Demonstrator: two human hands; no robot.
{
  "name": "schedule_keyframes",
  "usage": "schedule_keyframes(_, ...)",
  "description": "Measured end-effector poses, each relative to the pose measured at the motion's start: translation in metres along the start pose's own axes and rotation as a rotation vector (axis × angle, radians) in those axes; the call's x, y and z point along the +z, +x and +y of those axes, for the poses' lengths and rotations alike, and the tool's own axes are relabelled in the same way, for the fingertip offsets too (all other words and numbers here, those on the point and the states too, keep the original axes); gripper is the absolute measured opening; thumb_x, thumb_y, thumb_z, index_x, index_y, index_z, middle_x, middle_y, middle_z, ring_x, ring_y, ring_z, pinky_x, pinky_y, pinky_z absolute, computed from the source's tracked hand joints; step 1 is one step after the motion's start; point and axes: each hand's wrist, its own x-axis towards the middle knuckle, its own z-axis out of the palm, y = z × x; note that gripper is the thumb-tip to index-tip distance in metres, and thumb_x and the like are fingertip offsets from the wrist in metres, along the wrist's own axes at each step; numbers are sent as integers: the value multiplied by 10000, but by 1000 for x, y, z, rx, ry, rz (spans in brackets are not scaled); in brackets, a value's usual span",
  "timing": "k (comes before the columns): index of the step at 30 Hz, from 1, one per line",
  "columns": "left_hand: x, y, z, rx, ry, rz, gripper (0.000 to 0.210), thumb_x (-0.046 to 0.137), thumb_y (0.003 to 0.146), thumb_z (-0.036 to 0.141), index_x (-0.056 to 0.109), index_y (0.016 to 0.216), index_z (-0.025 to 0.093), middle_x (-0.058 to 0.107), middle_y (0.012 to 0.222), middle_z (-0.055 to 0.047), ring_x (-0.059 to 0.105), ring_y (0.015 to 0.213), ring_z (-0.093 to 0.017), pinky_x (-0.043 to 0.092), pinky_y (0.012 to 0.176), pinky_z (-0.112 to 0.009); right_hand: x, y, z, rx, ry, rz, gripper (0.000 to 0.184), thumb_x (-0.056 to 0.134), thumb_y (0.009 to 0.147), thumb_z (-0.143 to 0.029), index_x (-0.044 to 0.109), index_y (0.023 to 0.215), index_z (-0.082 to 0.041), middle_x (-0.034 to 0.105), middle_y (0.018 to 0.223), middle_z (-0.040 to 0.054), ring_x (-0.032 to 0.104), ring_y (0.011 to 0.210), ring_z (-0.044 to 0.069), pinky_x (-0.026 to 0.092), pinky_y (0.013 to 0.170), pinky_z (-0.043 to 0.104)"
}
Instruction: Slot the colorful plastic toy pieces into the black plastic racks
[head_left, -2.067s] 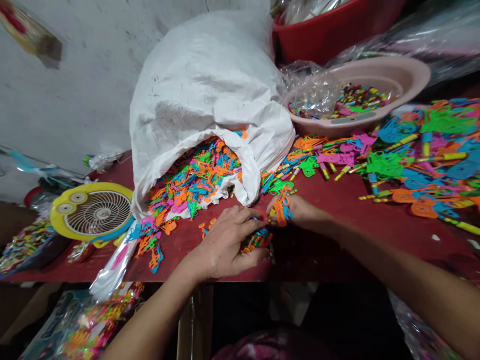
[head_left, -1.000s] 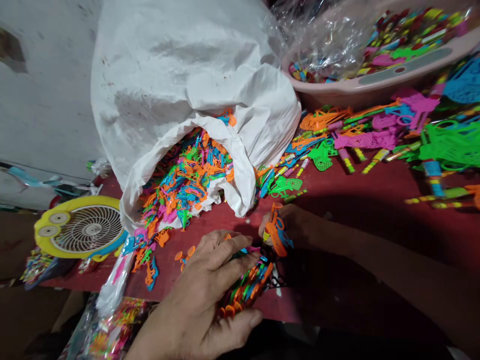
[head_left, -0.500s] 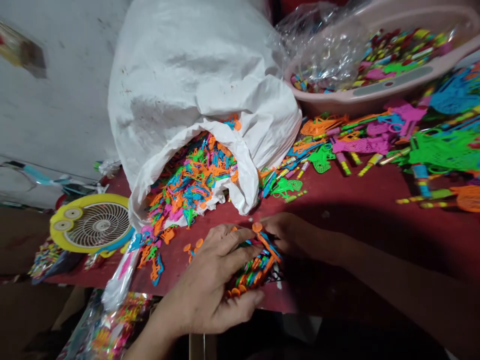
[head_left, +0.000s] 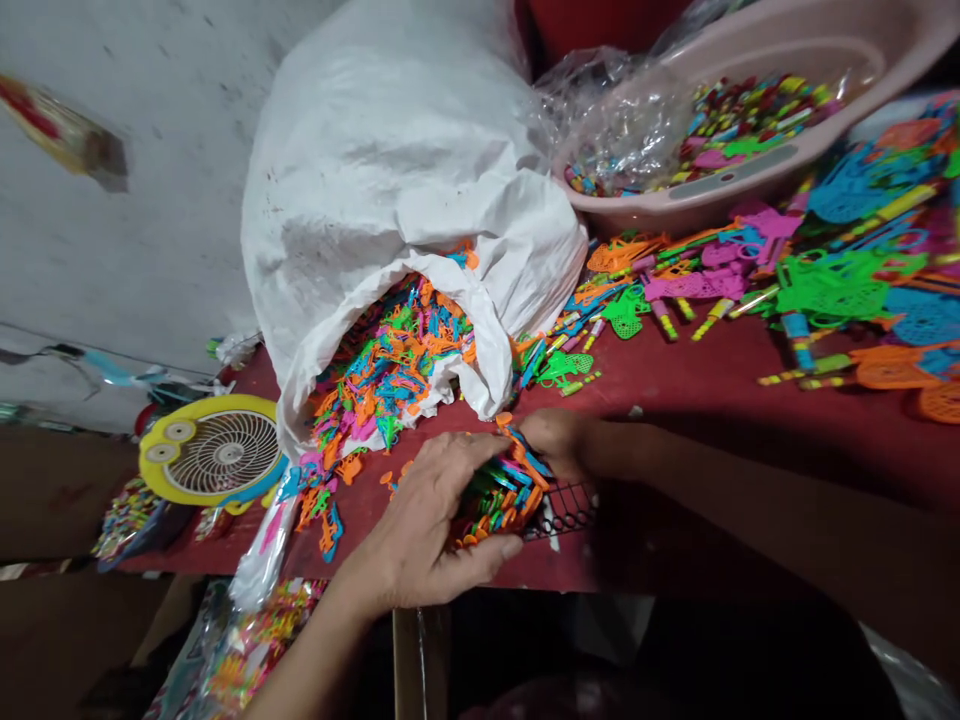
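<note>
My left hand is curved over a packed row of small orange, blue and green plastic toy pieces, thumb along the near side and fingers across the top. Against the far right end of that row is my right hand, its fingers curled in and partly hidden behind the pieces. Below it, a black wire-like rack with round loops shows beside the row. Behind my hands, loose toy pieces of the same colours spill from the mouth of a big white sack.
A yellow fan stands left of the sack. The pink basin at the back right holds striped sticks and clear plastic. Bright mesh plastic toys lie heaped on the red table. Packaged toys sit below its edge.
The view has shifted slightly. My right hand has drawn a little away from my left, and more of the black rack shows. The left hand keeps its hold on the row.
</note>
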Motion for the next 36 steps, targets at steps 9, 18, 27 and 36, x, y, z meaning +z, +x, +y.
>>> schedule_keyframes(9,0,-4,-5,-20,8,-20,776,619,859,495,228,1501,301,437,1464,-86,435,1316,-305,320,1121,-508,-5,-14,-19,-13,-418,-67,179,714,685,-149,601,591,-251,637,602,9,517,551,108,367,598,249)
schedule_keyframes(18,1,2,-3,17,-60,66,666,532,948,383,218,1529,292,387,1529,-62,388,1379,-245,329,1135,-413,-4,-16,-37,43,-793,-342,129,605,870,-238,683,778,-194,725,781,60,623,714,151,382,637,253)
schedule_keyframes(27,-11,22,-4,32,-69,122,263,549,966,272,599,1223,244,695,1121,-22,608,1011,-163,437,911,-336,-5,-22,-8,-129,-614,-223,110,583,845,-146,690,857,-126,703,917,99,638,815,161,432,698,245)
schedule_keyframes(36,-15,34,-13,61,-221,80,118,531,969,212,646,976,184,676,903,-19,608,856,-126,463,786,-273,7,-22,-10,-4,-815,-207,76,626,795,-203,663,814,-139,687,815,80,608,721,185,322,605,286)
